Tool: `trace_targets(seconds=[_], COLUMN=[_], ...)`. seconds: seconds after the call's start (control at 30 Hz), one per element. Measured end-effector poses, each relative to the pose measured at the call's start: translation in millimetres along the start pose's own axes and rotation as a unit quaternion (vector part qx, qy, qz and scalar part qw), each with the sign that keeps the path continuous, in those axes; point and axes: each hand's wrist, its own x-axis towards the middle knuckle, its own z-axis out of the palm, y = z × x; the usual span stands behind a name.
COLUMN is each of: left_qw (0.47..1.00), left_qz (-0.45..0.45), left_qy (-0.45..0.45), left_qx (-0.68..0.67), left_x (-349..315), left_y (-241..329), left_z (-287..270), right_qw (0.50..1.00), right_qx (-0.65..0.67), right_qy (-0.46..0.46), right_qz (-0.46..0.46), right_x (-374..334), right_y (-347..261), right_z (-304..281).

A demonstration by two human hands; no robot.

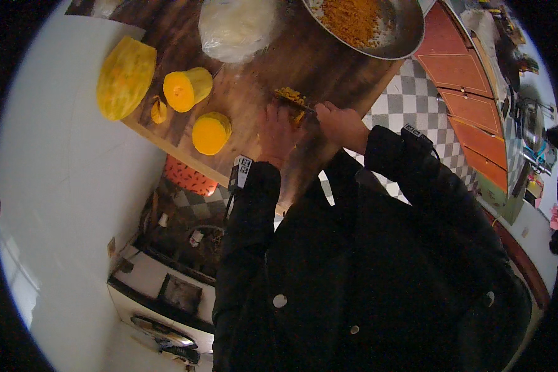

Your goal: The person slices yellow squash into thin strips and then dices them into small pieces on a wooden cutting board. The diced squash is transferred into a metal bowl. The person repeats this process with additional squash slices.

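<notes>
Knife (307, 109) is gripped in closed fingers of right hand (343, 126); left hand (278, 133) is placed palm-down beside it on desk (248, 93). Orange squash bits (291, 95) are seen at its 1 o'clock; whether any are pinched cannot be told. From hands: squash chunks (211, 134) are spread at 9–10, plastic bag (237, 30) at 11, pan (409, 38) of orange crumbs (353, 23) at 1

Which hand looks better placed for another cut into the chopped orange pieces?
Probably the right hand: it already grips the knife, whose blade is at the chopped orange pieces. The left hand is beside them without a knife.
</notes>
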Motion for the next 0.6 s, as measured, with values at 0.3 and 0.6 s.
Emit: trace_targets(seconds=[0.3, 0.6], left_qw=[0.998, 1.000], left_qz=[0.019, -0.002], left_qy=[0.061, 0.011], left_qx=[-0.002, 0.020], left_x=[-11.0, -12.1], left_y=[-5.5, -16.2], left_z=[1.4, 11.7], right_qw=[0.998, 0.998], right_qx=[0.025, 0.010], right_qy=[0.039, -0.057], right_qz=[-0.048, -0.025], right_x=[-27.8, -36.3], right_y=[-15.1, -28.5], right_z=[-48.1, -63.2])
